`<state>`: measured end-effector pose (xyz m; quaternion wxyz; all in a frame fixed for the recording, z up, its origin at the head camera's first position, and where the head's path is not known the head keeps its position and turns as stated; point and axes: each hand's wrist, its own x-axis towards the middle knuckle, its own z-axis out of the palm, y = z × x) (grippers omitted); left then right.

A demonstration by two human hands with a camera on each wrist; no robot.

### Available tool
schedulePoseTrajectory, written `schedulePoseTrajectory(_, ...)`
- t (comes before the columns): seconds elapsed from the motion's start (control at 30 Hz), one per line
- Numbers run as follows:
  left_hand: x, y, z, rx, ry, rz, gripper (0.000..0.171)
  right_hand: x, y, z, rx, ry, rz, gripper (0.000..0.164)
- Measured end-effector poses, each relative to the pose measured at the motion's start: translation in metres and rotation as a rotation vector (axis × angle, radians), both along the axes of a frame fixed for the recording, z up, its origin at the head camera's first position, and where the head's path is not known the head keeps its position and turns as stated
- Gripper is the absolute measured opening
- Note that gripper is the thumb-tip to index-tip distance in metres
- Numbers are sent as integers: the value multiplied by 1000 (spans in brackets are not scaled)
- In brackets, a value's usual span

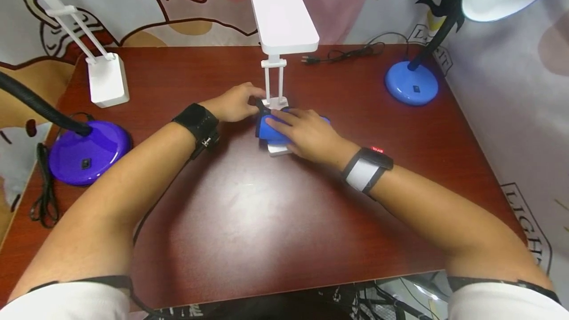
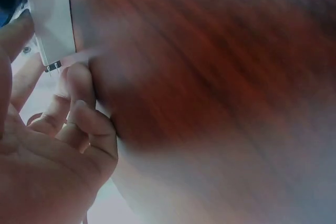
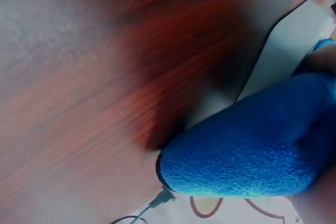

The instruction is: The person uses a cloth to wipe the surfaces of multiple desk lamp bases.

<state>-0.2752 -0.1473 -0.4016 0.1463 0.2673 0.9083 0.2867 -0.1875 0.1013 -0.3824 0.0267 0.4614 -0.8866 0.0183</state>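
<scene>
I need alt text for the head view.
A right hand rests on blue cloth over a white lamp base, left hand touching its far end. A blue lamp, a purple lamp and another white lamp share the table.

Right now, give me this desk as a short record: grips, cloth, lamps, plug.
Left grip: touching the base of the middle lamp
Right grip: resting on the blue cloth
Cloth: dark-edged, across that base
Left side: white lamp, purple lamp nearer
Right side: blue lamp
Plug: black, on desk, unconnected
</scene>
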Motion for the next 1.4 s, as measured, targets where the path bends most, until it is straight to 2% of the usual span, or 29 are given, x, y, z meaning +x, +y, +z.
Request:
schedulePoseTrajectory(0.1,0,4,0,-4,-7,-4,40,13,8,3,35,-15,25,72)
schedulePoseTrajectory(0.23,-1,6,1,-3,-11,-12,43,24,12,3,15,1,17,71)
schedulePoseTrajectory(0.4,0,-1,1,-13,-17,6,39,13,0,-4,-33,10,-77,69)
schedulePoseTrajectory(0.47,-1,-4,0,-11,-24,7,40,9,-4,-4,-32,-5,-84,68)
schedulePoseTrajectory(0.57,0,-6,0,-14,-40,16,44,13,-3,0,-9,-32,-41,67)
schedulePoseTrajectory(0.67,0,-5,1,-15,-57,28,49,24,3,3,21,-40,12,67)
schedulePoseTrajectory(0.87,-2,0,3,-65,-75,14,60,41,4,0,22,13,80,66)
schedulePoseTrajectory(1.03,-2,3,2,-85,-72,3,60,43,0,-2,61,35,146,57)
schedulePoseTrajectory(1.27,-3,5,1,-50,-77,12,55,38,22,0,42,-7,115,56)
schedulePoseTrajectory(1.4,-6,5,-1,-57,-76,9,57,38,15,-4,8,5,135,55)
